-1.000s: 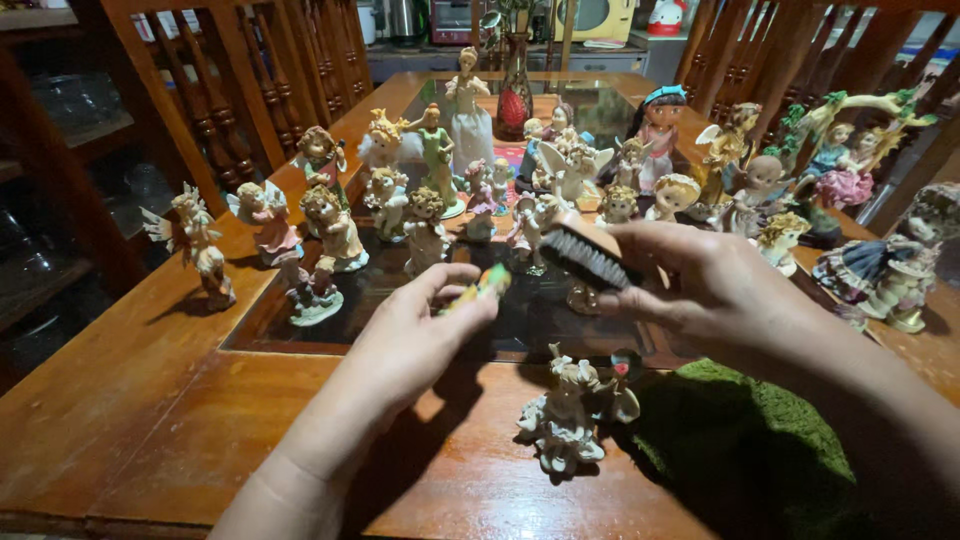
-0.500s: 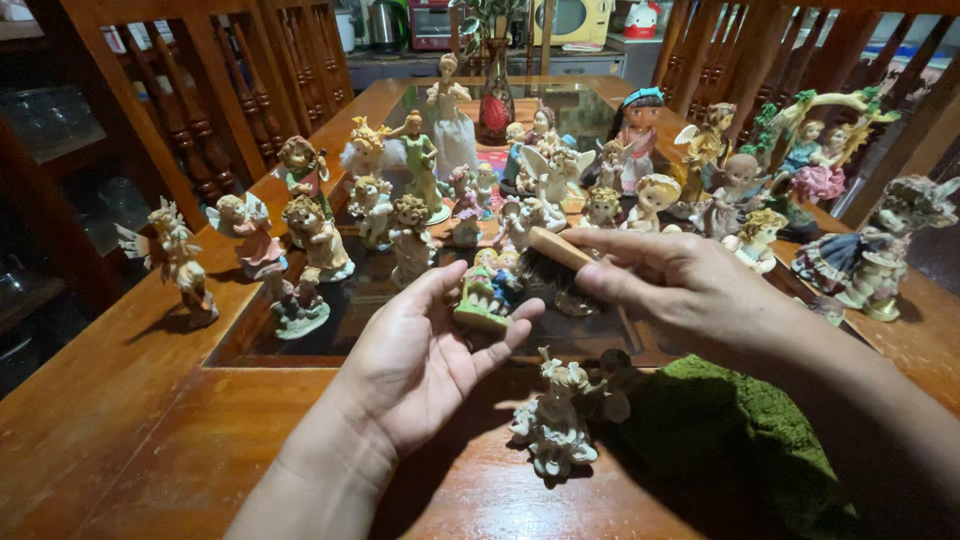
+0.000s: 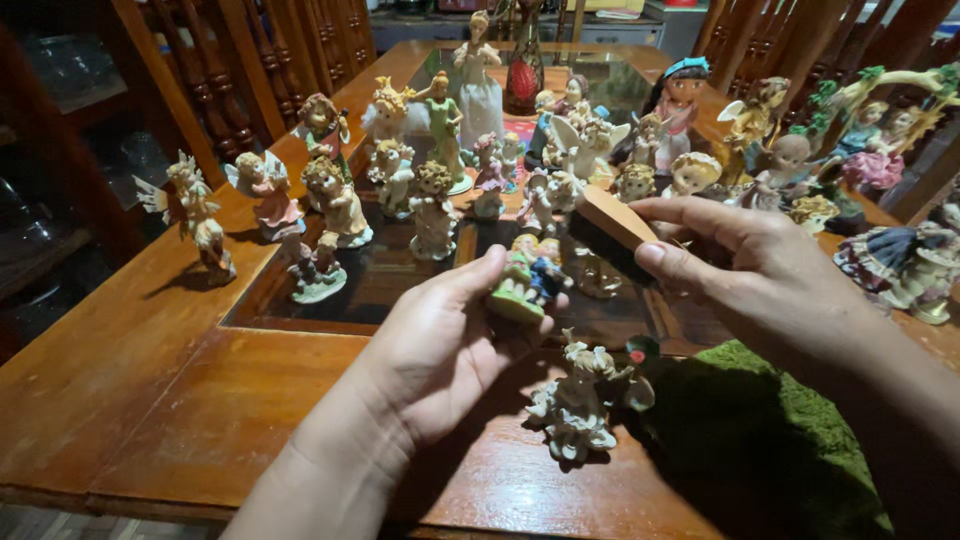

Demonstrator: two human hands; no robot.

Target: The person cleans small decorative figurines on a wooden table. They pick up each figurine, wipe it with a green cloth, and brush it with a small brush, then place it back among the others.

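Observation:
My left hand [image 3: 440, 345] is raised over the table's near edge, palm up, gripping a small colourful figurine [image 3: 528, 280] with a green base between thumb and fingers. My right hand [image 3: 745, 265] holds a wooden-backed brush [image 3: 612, 218] with dark bristles, just right of and above that figurine. Below both hands a pale winged figurine [image 3: 582, 400] lies on the wood. Many more small figurines stand beyond on the table's dark glass inset [image 3: 385, 280].
A wooden table [image 3: 150, 370] with a glass centre carries a winged figure [image 3: 195, 215] at left, a tall white-gowned figure [image 3: 478, 85] and a dark vase [image 3: 525, 70] at the back. A green cloth [image 3: 760, 430] lies near right. Wooden chairs [image 3: 230, 70] surround it.
My left hand turned the small figurine upright and lifted it slightly. The brush in my right hand tilted bristles-down and drew a little to the right.

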